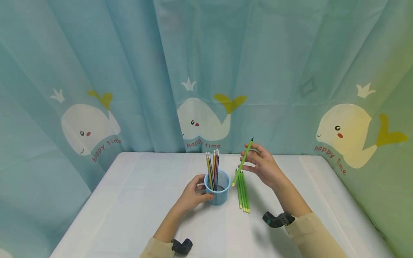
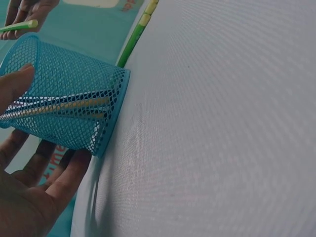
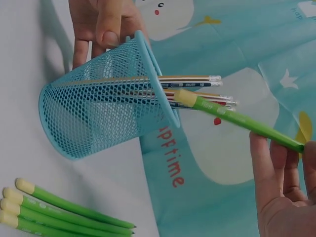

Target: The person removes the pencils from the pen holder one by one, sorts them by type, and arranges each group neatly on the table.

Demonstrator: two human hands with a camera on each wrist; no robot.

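Note:
My left hand (image 1: 189,197) grips the side of a light blue mesh pencil cup (image 1: 221,197) standing on the table, thumb at the near side and fingers curled behind. Several striped pencils (image 3: 190,79) lean inside it, eraser ends up. To the cup's right, my right hand (image 1: 264,167) pinches a green pencil (image 1: 238,173) in the air, its dark tip up and its pale yellow end pointing down towards the cup's rim. In the right wrist view, that yellow end overlaps the rim; whether they touch I cannot tell. Several more green pencils (image 1: 246,197) lie on the table below the right hand.
The table (image 1: 138,215) has a white cover. Right behind it hangs a blue-green curtain (image 1: 277,71) printed with whales. A black device (image 1: 278,219) is strapped to the right wrist, another (image 1: 182,246) to the left.

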